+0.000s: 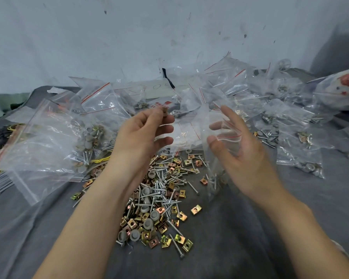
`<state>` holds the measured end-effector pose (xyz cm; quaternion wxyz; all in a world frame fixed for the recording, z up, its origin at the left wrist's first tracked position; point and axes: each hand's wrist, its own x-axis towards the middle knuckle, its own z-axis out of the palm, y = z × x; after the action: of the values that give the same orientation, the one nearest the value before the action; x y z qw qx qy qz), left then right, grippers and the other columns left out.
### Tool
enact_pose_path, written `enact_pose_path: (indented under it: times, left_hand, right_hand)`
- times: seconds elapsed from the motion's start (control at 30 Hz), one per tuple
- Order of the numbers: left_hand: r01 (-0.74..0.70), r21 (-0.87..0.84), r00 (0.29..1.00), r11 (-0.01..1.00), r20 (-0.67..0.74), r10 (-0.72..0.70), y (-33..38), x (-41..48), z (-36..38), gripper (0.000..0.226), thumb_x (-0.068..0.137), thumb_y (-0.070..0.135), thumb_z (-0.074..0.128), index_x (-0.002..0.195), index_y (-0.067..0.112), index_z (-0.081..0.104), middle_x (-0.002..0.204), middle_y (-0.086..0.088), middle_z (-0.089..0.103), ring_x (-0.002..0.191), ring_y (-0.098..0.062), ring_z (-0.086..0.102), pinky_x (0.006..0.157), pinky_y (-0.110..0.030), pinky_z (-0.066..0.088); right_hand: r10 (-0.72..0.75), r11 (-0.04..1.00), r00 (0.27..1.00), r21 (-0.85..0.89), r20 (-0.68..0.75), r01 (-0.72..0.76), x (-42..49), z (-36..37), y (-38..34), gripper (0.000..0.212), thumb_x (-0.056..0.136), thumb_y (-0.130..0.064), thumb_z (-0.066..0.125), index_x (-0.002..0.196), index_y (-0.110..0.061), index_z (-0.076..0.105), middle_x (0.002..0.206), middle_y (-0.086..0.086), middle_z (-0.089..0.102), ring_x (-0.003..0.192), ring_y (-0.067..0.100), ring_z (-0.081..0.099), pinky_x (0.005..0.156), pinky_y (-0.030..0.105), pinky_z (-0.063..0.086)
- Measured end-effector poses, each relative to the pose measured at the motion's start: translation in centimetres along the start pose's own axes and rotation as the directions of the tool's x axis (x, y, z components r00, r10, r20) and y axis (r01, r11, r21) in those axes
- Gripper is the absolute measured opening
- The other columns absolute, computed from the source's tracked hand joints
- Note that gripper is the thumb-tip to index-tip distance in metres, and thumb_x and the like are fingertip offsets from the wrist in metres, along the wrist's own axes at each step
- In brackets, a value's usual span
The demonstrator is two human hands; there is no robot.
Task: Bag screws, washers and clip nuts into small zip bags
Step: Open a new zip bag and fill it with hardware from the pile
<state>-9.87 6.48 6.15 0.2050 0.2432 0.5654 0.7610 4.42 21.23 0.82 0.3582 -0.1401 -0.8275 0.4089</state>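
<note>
- The left hand (143, 137) is raised above the table, left of centre, with its fingers curled; a small brownish clip nut (165, 112) is pinched between thumb and forefinger at the top of the hand.
- The right hand (242, 150) is held just to the right of it, palm turned inward and fingers half spread. A small zip bag (205, 123) is gripped at its red-lined mouth between the thumb and fingers, though the grip is blurred.
- The bag hangs down from that hand, and a few screws (213, 181) can be seen at its bottom.
- The clip nut is held just left of the bag's mouth, apart from it.
- A loose pile (159, 200) of screws, grey washers and gold and copper clip nuts is spread on the grey cloth (250, 228) below and between the two forearms.
- Many filled bags (299, 160) are heaped at the far side and to the right.
- A large zip bag (40, 137) holding mixed parts lies at the left.
- A stained white wall (129, 37) is seen behind.
</note>
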Motion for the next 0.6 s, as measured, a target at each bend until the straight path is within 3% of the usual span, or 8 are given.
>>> enact_pose_path:
  times: [0.1, 0.23, 0.47, 0.6]
  left_hand:
    - [-0.015, 0.028, 0.999, 1.000, 0.035, 0.014, 0.1, -0.1, 0.0, 0.011, 0.098, 0.015, 0.058, 0.102, 0.015, 0.068, 0.084, 0.005, 0.071, 0.077, -0.008, 0.064, 0.065, -0.023, 0.054]
    - [-0.088, 0.145, 0.994, 0.986, 0.074, 0.078, 0.3, -0.4, 0.3, 0.014, 0.096, 0.010, 0.061, 0.101, 0.019, 0.069, 0.082, 0.009, 0.070, 0.077, -0.007, 0.064, 0.068, -0.023, 0.054]
    - [-0.260, 0.320, 0.965, 0.911, 0.107, 0.238, 1.1, -0.9, 1.1, 0.012, 0.093, 0.018, 0.067, 0.103, 0.024, 0.070, 0.085, 0.009, 0.074, 0.077, -0.006, 0.066, 0.069, -0.018, 0.053]
    - [-0.334, 0.408, 0.941, 0.849, 0.204, 0.272, 1.0, -1.2, 1.7, 0.013, 0.093, 0.020, 0.066, 0.102, 0.029, 0.072, 0.087, 0.016, 0.073, 0.079, 0.001, 0.064, 0.072, -0.015, 0.050]
  right_hand:
    - [-0.011, 0.999, 1.000, 0.041, -0.018, 0.012, 0.1, -0.1, -0.3, 0.069, 0.091, -0.067, 0.053, 0.152, -0.043, 0.031, 0.123, -0.032, 0.058, 0.131, 0.001, 0.050, 0.110, 0.041, 0.042]
    - [-0.001, 0.998, 1.000, 0.061, -0.016, 0.002, 0.1, 0.0, -0.3, 0.069, 0.089, -0.067, 0.054, 0.151, -0.044, 0.032, 0.122, -0.031, 0.059, 0.129, 0.002, 0.052, 0.108, 0.040, 0.044]
    - [-0.006, 0.999, 1.000, 0.037, 0.000, 0.006, 0.2, 0.5, -0.2, 0.069, 0.088, -0.069, 0.053, 0.149, -0.046, 0.032, 0.124, -0.031, 0.058, 0.128, 0.005, 0.053, 0.109, 0.045, 0.044]
    - [-0.004, 1.000, 1.000, 0.016, 0.022, 0.004, 0.0, 0.8, 0.0, 0.068, 0.088, -0.070, 0.053, 0.149, -0.052, 0.029, 0.129, -0.024, 0.058, 0.130, 0.004, 0.052, 0.109, 0.040, 0.043]
